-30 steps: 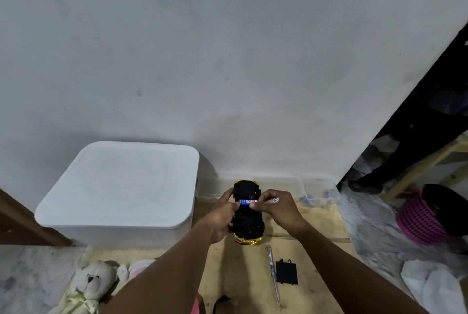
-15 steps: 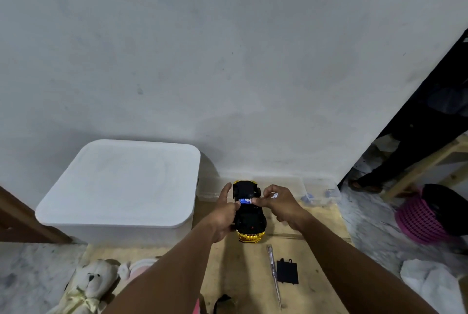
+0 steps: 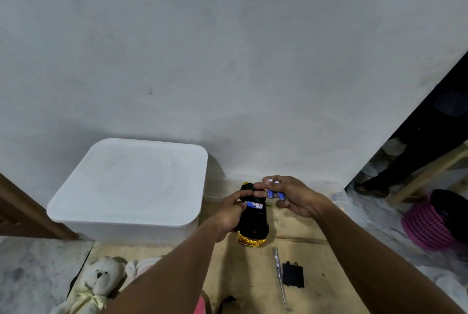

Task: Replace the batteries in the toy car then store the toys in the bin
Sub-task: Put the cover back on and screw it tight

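1. We saw the left hand (image 3: pixel 229 214) curled round the left side of the toy car (image 3: pixel 254 225). The car was upside down over the middle of the wooden board (image 3: pixel 311 242), its black underside up and a gold end toward us.
2. We could not tell whether the car rested on the board.
3. A blue-and-white battery (image 3: pixel 254 204) lay crosswise in the car's open compartment, with the left thumb at its left end.
4. The right hand (image 3: pixel 296 199) was just right of the car's far end, its thumb and fingers pinching two blue batteries (image 3: pixel 275 194).
5. The white bin (image 3: pixel 131 187), lid on, stood at the board's far left corner against the wall.
6. A screwdriver (image 3: pixel 278 270) and a black battery cover (image 3: pixel 293 274) lay side by side near the board's near edge.
7. A teddy bear (image 3: pixel 98 280) lay at its near left corner.
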